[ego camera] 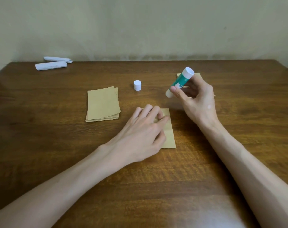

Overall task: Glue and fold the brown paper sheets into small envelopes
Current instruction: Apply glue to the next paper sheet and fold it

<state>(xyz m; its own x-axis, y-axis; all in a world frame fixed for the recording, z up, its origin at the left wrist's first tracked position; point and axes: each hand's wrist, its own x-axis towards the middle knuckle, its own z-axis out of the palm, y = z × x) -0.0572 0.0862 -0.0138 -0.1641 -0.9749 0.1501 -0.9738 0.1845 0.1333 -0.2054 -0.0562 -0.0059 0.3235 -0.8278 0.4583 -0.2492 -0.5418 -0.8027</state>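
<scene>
My left hand [144, 129] lies palm-down, fingers loosely spread, pressing the brown sheet [170, 134] mid-table [57, 145]. My right hand [197, 99], raised just beyond, pinches the tilted glue stick [180, 82] between thumb and fingers.

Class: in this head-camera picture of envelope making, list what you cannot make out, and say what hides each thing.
- Head view: the left hand covers most of the brown sheet; any glue or fold beneath is hidden.
- Head view: the right hand and glue stick hide most of the brown paper behind them.
- Head view: the stack has edges too fine to count its sheets.
- Head view: the glue stick's label is too small and partly finger-covered.
</scene>
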